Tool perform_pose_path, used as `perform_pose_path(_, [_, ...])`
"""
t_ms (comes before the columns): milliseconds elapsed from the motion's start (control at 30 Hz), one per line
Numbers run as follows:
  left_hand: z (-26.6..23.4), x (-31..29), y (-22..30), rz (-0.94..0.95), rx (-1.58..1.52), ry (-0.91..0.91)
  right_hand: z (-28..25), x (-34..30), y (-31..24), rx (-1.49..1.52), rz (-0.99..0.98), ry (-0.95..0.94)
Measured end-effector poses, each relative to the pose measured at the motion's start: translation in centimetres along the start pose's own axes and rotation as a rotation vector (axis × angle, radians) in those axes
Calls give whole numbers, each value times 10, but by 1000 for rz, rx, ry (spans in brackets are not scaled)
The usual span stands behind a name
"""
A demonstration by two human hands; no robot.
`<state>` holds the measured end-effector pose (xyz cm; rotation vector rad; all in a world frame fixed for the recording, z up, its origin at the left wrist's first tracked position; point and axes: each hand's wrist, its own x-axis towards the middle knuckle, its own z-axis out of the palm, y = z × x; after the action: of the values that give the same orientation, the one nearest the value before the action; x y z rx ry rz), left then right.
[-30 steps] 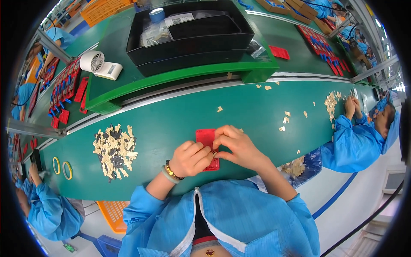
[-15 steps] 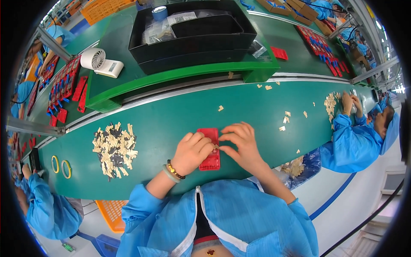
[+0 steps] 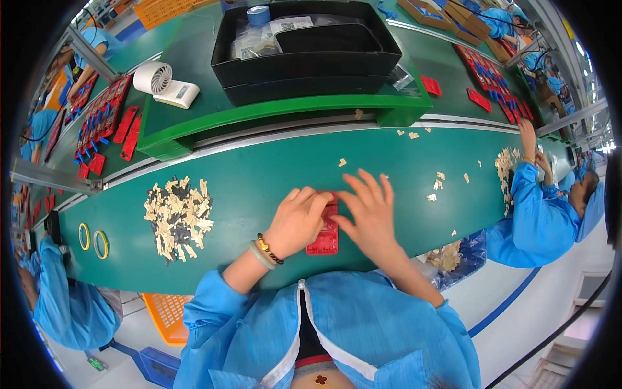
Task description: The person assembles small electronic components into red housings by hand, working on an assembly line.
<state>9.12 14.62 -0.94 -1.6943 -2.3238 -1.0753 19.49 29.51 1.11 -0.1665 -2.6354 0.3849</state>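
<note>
A red plastic housing point(image 3: 322, 243) with molded recesses lies on the green work surface in front of me. My left hand point(image 3: 300, 220) covers its left side and upper part, fingers curled in and thumb and forefinger drawn together on it; whatever lies under the fingertips is hidden. Just right of the housing, my right hand point(image 3: 370, 217) is held with fingers spread and thumb apart, nothing visible between them. To the left sits a pile of small cream and dark plastic pieces point(image 3: 178, 217). Several loose cream pieces point(image 3: 437, 186) are scattered on the right.
A green raised shelf point(image 3: 272, 124) beyond my hands carries a black box point(image 3: 304, 74) and a white fan point(image 3: 170, 87). Two tape rolls point(image 3: 100, 244) lie far left. A co-worker point(image 3: 541, 214) works at the right beside another cream pile point(image 3: 505, 175).
My right hand has gone from a pinch over the housing to spread fingers. My left hand has shifted up over the housing's upper part. The co-worker at right has reached out an arm.
</note>
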Motion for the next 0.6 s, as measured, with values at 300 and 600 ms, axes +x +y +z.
perform_pose_path(300, [13,-26,-24,2,67,87,49,21,24,257,9,190])
perform_pose_path(600, [42,-43,3,41,289,-57,76,-4,27,949,596,-165])
